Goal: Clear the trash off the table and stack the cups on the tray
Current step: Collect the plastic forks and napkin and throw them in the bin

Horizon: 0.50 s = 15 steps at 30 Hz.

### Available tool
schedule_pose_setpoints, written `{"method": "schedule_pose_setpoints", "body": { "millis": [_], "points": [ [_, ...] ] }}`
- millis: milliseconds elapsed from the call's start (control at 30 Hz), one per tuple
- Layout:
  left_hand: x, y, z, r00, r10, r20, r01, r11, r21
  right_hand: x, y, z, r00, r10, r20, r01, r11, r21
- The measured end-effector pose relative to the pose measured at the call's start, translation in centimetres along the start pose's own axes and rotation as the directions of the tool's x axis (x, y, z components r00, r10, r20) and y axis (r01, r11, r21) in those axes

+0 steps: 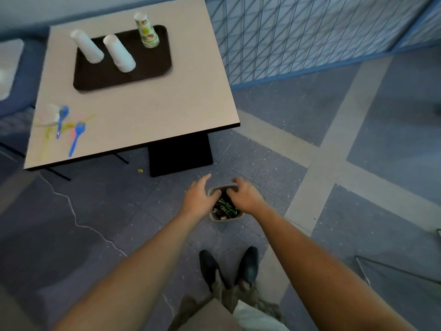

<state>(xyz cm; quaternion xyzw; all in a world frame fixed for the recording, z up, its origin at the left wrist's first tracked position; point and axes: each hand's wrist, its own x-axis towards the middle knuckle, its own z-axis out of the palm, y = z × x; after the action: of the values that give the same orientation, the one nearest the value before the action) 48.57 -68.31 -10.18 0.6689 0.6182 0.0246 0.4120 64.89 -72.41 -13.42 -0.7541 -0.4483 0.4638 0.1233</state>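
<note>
Both my hands hover over a small grey trash bin [213,216] on the floor, in front of the table. Green and dark wrappers [224,208] fill the bin. My left hand [197,199] is at the bin's left rim, fingers stretched forward and relaxed, holding nothing. My right hand [245,194] is over the right rim, its fingers bent down towards the wrappers; whether they pinch any is hidden. On the table [148,103] a dark tray [100,77] carries two white cup stacks [87,46] [120,53] and a patterned cup stack [146,29], all upside down.
At the table's near left corner lie two blue plastic spoons [62,120] [77,139], yellow and pink plastic cutlery [47,134] and a crumpled white napkin [49,113]. A blue wire fence [298,34] stands to the right. My shoes [229,266] are just behind the bin.
</note>
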Motion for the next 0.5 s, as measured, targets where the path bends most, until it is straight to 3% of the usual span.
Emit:
{"method": "schedule_pose_setpoints", "body": {
  "millis": [233, 500],
  "points": [
    [-5.6, 1.0, -2.8, 0.985, 0.040, -0.170, -0.068, 0.984, -0.164, -5.2, -3.8, -2.1, 0.993, -0.104, -0.058, 0.105, 0.994, 0.015],
    [-9.2, -2.1, -6.5, 0.961, -0.057, -0.272, -0.049, 0.929, -0.368, -8.0, -9.4, -2.5, 0.961, -0.269, -0.058, 0.272, 0.962, 0.034]
  ]
}}
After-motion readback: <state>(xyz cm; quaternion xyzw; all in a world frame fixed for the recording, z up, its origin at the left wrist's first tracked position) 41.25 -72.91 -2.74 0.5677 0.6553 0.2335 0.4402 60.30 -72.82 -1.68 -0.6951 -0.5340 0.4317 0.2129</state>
